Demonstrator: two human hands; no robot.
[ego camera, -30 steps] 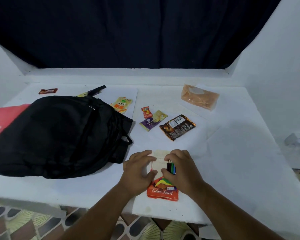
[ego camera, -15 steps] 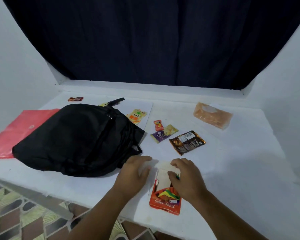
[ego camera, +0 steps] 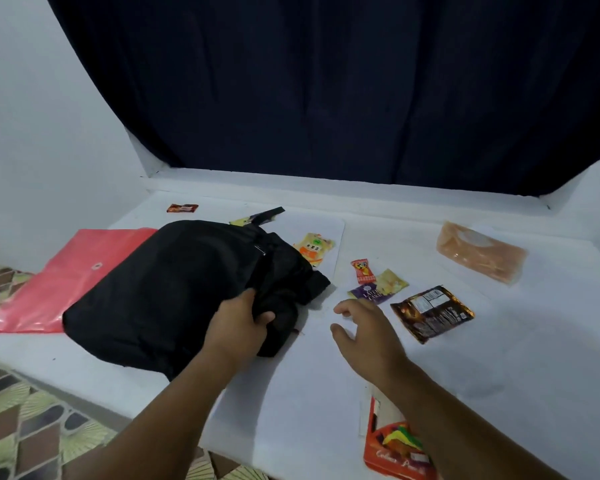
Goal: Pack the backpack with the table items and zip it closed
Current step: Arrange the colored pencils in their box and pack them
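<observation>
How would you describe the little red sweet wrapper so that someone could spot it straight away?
Start from the black backpack on the white table and look just past its right end. There, the red candy wrapper lies touching the far-left edge of a purple and yellow packet. It is the smallest packet in that cluster, bright red with a cartoon face printed on it.

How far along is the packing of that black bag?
Barely begun. Nothing looks packed: the colour pencil box, brown snack packet, tissue pack and pink folder all lie on the table. The left hand grips the backpack; the right hand hovers open. Packing and zipping remain.
</observation>
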